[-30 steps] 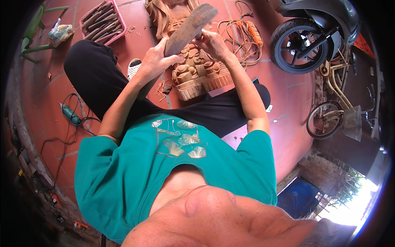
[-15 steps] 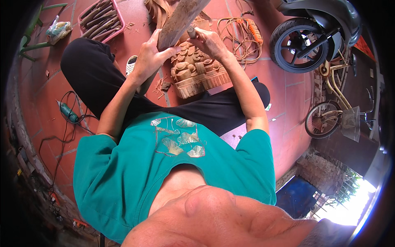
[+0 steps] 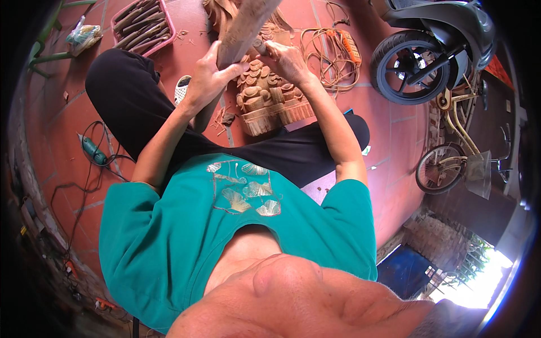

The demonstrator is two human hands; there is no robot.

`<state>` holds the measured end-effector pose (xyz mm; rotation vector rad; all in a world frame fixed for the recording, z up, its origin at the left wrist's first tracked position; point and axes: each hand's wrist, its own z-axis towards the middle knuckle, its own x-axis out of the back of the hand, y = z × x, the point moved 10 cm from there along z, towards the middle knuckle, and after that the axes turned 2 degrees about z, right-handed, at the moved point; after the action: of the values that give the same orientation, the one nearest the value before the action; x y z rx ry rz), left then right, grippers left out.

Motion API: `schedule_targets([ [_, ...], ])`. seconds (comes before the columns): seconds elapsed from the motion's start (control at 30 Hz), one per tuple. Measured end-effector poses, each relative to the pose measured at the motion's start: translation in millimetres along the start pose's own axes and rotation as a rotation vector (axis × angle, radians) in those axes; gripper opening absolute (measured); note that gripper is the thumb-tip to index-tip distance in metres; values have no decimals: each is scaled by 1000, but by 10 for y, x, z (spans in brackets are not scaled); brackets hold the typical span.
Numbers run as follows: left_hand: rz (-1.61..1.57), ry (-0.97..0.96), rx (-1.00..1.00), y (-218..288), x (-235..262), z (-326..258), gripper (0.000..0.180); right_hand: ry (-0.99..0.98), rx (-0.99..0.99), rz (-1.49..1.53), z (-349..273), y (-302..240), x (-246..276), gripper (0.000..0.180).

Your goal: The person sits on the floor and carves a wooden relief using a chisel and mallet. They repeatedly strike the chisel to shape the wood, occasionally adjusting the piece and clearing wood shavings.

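We sit cross-legged on the red tiled floor (image 3: 73,118) with the carved wooden block (image 3: 270,98) standing against our shins, its scrolled relief facing up. Our left hand (image 3: 205,81) wraps all its fingers tightly around the long wooden mallet (image 3: 239,39), gripping it low on the shaft while the head runs out past the top edge. Our right hand (image 3: 287,59) pinches closed around what looks like 1 slim chisel (image 3: 260,46), mostly hidden, its tip at the carving's upper part. We judge the block heavy, stiff and steady, but its fine raised detail looks brittle, so it is best held by its plain base edges. A pink tray of tools (image 3: 143,22) lies well apart to the left, and an orange cable coil (image 3: 335,50) to the right.
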<state>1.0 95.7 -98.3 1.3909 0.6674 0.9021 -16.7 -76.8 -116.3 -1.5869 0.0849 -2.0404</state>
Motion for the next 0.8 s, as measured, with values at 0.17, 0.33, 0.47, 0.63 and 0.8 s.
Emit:
schedule_targets([
  [0.17, 83, 64, -18, -28, 8, -40, 50, -42, -61, 61, 11, 39, -15, 29],
  [0.33, 166, -145, 68, -301, -140, -2, 52, -104, -192, 145, 62, 90, 21, 28],
  [0.47, 58, -108, 137, -226, -58, -11, 52, -105, -158, 113, 56, 54, 11, 28],
  [0.63, 0, -5, 69, -131, 111, 20, 51, -60, -46, 81, -5, -105, 156, 25],
  [0.8, -7, -30, 129, -147, 88, 30, 52, 122, -262, 184, 8, 300, 461, 26],
])
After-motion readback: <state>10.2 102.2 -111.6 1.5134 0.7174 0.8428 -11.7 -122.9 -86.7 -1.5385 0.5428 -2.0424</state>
